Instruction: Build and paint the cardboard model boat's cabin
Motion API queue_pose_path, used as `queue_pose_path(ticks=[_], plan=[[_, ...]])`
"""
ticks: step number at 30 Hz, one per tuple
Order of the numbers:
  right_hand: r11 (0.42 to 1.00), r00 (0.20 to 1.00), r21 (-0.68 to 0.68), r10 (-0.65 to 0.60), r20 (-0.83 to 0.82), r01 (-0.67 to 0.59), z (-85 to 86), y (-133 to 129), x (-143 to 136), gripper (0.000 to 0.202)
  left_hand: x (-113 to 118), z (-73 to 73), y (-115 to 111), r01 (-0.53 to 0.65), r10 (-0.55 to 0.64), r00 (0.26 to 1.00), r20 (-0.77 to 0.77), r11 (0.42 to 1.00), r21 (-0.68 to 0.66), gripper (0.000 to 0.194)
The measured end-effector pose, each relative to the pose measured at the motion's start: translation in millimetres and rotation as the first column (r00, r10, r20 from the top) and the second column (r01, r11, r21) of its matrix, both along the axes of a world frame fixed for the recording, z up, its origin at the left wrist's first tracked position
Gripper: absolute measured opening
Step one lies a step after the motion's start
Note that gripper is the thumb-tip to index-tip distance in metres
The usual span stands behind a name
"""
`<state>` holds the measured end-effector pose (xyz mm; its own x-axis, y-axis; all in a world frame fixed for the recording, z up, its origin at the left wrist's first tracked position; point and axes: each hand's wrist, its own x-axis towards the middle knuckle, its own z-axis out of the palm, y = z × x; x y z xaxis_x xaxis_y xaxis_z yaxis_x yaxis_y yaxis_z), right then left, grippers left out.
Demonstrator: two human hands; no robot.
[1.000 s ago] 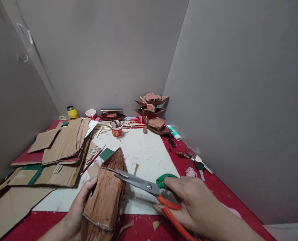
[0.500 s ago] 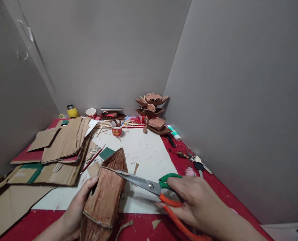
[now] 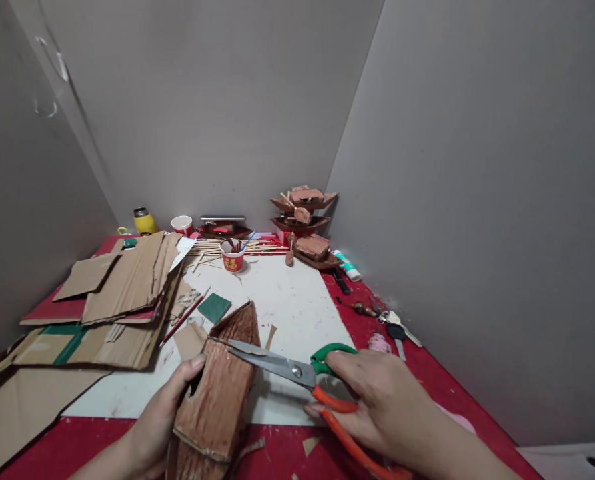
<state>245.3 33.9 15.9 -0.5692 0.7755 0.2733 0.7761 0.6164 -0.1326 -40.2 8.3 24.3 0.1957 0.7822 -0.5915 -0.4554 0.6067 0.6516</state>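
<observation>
My left hand is closed on the left side of a brown-painted cardboard model boat, its thumb near a dark opening in the side of the boat's cover. The boat's pointed end faces away from me. In my right hand is a pair of scissors with one green and one orange handle, fingers wrapped through the loops. The blades lie at the far edge of the boat's cover, slightly apart, with the edge strip between them.
Stacked cardboard sheets cover the left side. A red paper cup with brown paint stands beyond the boat, near thin wooden sticks. Finished-looking model boats sit at the back. Keys lie along the right wall.
The boat has shifted slightly right and toward me with my left hand. The scissors have moved a little left, and their blades now show slightly apart at the cover's edge.
</observation>
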Motion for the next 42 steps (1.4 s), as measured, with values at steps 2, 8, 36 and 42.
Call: queue_pose_path(ticks=[2,8,36,42], plan=[[0.999,1.0,0.041,0.022,-0.01,-0.022,-0.4,0.5,0.0,0.039,-0.6,0.3,-0.3,0.008,-0.009,1.0,-0.022,1.0,-0.002,0.051],[0.985,0.996,0.155,0.078,-0.049,-0.069,-3.5,4.3,3.3,0.039,-1.2,2.7,1.0,0.008,-0.009,0.997,-0.075,1.0,-0.006,0.048],[0.996,0.996,0.035,0.08,-0.046,-0.079,-11.9,4.9,2.8,0.039,-14.0,-12.6,0.9,0.335,-0.061,0.754,-0.653,0.892,0.303,0.084],[0.997,0.998,0.03,0.065,-0.023,-0.065,-14.1,5.3,4.1,0.038,-14.9,-11.8,1.5,0.332,-0.038,0.734,-0.678,0.891,0.31,0.081]])
